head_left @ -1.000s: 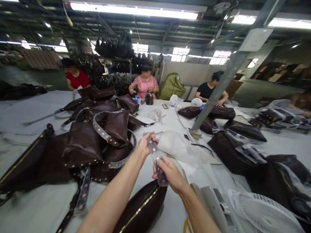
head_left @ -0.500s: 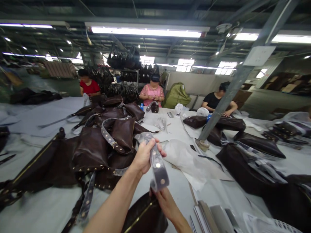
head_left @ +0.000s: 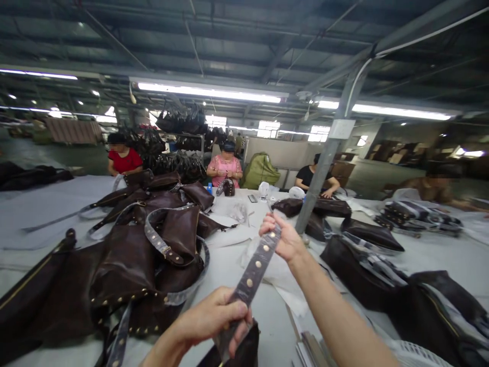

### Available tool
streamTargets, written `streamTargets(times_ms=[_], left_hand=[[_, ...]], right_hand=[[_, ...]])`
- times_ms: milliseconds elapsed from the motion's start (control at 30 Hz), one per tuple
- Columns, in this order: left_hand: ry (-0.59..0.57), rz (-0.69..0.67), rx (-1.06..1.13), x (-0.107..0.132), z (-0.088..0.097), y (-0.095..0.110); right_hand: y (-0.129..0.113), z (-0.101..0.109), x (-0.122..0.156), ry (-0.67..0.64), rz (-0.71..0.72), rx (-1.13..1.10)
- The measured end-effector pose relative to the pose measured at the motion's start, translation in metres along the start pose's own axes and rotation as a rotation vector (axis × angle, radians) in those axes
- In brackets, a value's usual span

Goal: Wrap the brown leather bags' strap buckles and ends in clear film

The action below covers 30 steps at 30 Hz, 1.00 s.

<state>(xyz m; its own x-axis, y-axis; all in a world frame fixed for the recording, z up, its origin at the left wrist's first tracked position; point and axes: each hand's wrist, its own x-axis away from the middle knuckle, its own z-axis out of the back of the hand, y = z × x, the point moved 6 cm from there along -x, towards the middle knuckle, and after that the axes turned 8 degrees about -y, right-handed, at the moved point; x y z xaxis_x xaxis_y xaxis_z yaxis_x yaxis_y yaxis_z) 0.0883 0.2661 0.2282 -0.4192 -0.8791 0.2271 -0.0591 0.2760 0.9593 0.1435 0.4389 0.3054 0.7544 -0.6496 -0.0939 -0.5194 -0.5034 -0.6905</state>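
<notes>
Your left hand (head_left: pixel 206 320) and right hand (head_left: pixel 283 238) are bare. Your right forearm (head_left: pixel 336 306) is bare too, down to the view's bottom edge.
</notes>
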Motion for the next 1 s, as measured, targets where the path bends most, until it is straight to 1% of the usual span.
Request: streamTargets(times_ms=[67,133,200,267,333,367,400,433,467,500,533,600,633,667,700,733,767,833,933,1000], left_hand=[[0.055,-0.035,-0.079,-0.003,0.008,-0.010],[0.046,-0.085,-0.164,-0.009,0.009,-0.018],[0.017,-0.133,-0.191,-0.014,0.006,-0.028],[-0.004,-0.168,-0.183,-0.020,0.006,-0.040],[-0.024,-0.172,-0.193,-0.023,0.010,-0.049],[-0.046,-0.152,-0.211,-0.024,0.013,-0.049],[-0.074,-0.127,-0.234,-0.025,0.015,-0.046],[-0.115,-0.101,-0.260,-0.026,0.016,-0.036],[-0.153,-0.092,-0.275,-0.027,0.016,-0.021],[-0.181,-0.138,-0.293,-0.027,0.014,0.004],[-0.186,-0.242,-0.290,-0.027,0.010,0.035],[-0.151,-0.492,-0.205,-0.025,-0.001,0.101],[-0.140,-0.580,-0.181,-0.025,-0.010,0.128],[-0.155,-0.597,-0.169,-0.028,-0.020,0.145],[-0.195,-0.569,-0.162,-0.034,-0.030,0.154],[-0.224,-0.537,-0.146,-0.040,-0.039,0.156],[-0.253,-0.501,-0.122,-0.046,-0.045,0.150],[-0.295,-0.460,-0.063,-0.059,-0.047,0.124],[-0.318,-0.433,-0.003,-0.074,-0.035,0.070],[-0.301,-0.398,-0.023,-0.081,-0.022,0.037]], right_hand=[[-0.020,-0.024,0.004,-0.041,0.053,0.044],[-0.036,-0.049,0.016,-0.105,0.118,0.154],[-0.050,-0.069,0.031,-0.152,0.184,0.288],[-0.063,-0.082,0.045,-0.171,0.248,0.410],[-0.075,-0.087,0.055,-0.163,0.301,0.507],[-0.081,-0.089,0.059,-0.157,0.316,0.549],[-0.085,-0.091,0.062,-0.155,0.323,0.586],[-0.089,-0.094,0.064,-0.159,0.328,0.620],[-0.093,-0.098,0.066,-0.172,0.333,0.652],[-0.095,-0.103,0.068,-0.190,0.338,0.683],[-0.097,-0.109,0.069,-0.208,0.340,0.713],[-0.100,-0.120,0.069,-0.222,0.324,0.774],[-0.102,-0.125,0.069,-0.215,0.314,0.797],[-0.105,-0.128,0.069,-0.202,0.314,0.811],[-0.110,-0.132,0.070,-0.185,0.334,0.812],[-0.116,-0.135,0.071,-0.166,0.374,0.809],[-0.124,-0.136,0.072,-0.140,0.422,0.803],[-0.137,-0.135,0.074,-0.068,0.483,0.791],[-0.153,-0.120,0.071,0.064,0.492,0.779],[-0.164,-0.110,0.068,0.094,0.528,0.788]])
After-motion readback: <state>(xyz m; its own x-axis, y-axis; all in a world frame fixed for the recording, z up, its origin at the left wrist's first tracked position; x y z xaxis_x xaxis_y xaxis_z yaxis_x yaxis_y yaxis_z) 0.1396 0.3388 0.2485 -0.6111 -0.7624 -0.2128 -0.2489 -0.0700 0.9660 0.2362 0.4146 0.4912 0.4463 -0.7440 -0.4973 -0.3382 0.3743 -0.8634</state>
